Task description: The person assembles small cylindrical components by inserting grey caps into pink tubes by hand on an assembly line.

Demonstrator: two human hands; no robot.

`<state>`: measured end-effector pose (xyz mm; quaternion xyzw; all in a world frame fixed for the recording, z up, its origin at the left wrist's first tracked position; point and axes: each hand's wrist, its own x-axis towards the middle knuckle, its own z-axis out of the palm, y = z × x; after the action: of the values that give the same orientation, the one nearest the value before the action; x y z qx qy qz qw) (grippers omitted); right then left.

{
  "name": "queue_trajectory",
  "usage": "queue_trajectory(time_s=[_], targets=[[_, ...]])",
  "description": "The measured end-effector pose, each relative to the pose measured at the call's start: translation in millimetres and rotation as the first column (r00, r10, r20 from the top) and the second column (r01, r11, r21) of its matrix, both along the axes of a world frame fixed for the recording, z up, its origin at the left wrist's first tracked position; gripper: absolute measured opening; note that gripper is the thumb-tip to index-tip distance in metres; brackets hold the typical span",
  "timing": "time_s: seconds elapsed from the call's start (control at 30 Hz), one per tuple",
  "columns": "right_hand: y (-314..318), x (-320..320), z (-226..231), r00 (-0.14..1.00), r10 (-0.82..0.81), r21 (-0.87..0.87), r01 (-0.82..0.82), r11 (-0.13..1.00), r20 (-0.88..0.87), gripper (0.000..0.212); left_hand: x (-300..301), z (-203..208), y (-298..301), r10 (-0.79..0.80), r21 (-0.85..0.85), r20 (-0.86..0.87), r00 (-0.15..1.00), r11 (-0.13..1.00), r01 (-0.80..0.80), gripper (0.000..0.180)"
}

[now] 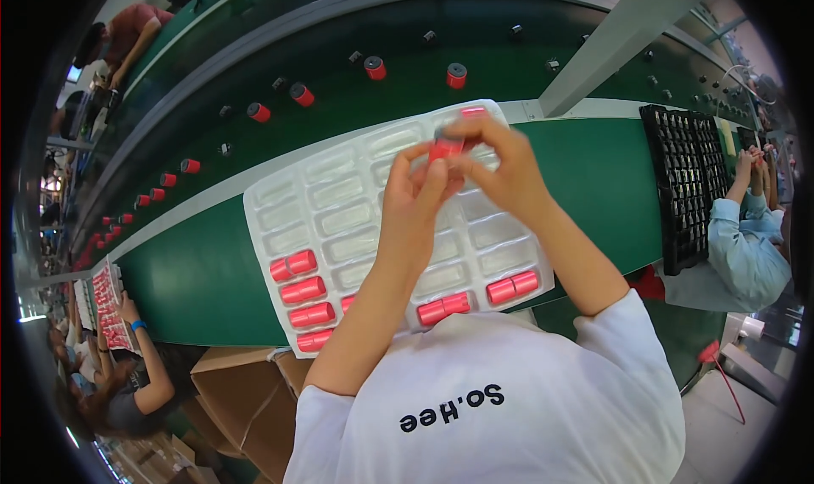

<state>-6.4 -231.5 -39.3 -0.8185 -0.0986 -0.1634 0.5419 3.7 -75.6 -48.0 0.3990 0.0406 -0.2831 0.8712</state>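
Above the far part of a white molded tray [352, 157], both my hands meet at a small red cylinder [447, 149] with a dark end. The fingertips of my left hand [421, 183] pinch its lower part, and my right hand [500, 157] closes on it from the right and above. The fingers are a little blurred, and they hide part of the cylinder. Red cylinders [303, 290] fill several slots at the tray's near left. More lie in near slots, such as the red cylinder pair [512, 288] at the right; my left forearm covers some slots.
Beyond the tray a green conveyor belt [407, 39] carries dark-topped red cylinders [375, 68] and small dark parts. A metal post [623, 43] rises at the right. Farther right is a black slotted tray [685, 187] by a co-worker. Cardboard boxes [246, 399] stand at lower left.
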Motion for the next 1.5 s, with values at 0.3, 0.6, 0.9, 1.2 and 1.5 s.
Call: queue_trajectory(time_s=[0.3,0.6,0.9,1.2,1.5], targets=[[-82.3,128.3,-59.7,0.934,-0.352,-0.609,0.31,0.73,0.054,0.019,72.7,-35.2,-62.2,-0.791,0.746,0.582,0.187,0.428,-0.509,0.046],[-55.7,238.0,-60.8,0.998,-0.054,-0.731,0.047,0.68,0.014,0.019,87.2,-31.2,-56.7,-0.632,0.787,0.615,0.471,0.529,-0.318,0.028],[-31.2,189.0,4.9,0.953,0.229,0.047,-0.225,0.973,-0.199,0.02,73.6,1.5,29.7,0.044,0.14,0.149,0.988,0.988,-0.065,0.03],[-4.3,62.0,36.6,0.936,0.351,0.487,-0.298,0.821,-0.019,0.018,45.0,6.0,11.8,0.016,-0.294,-0.134,0.991,0.954,-0.055,0.032],[20.9,24.8,15.7,0.945,0.328,0.541,-0.275,0.795,-0.001,0.018,33.7,15.0,18.9,0.144,-0.265,-0.041,0.989,0.953,-0.15,0.038]])
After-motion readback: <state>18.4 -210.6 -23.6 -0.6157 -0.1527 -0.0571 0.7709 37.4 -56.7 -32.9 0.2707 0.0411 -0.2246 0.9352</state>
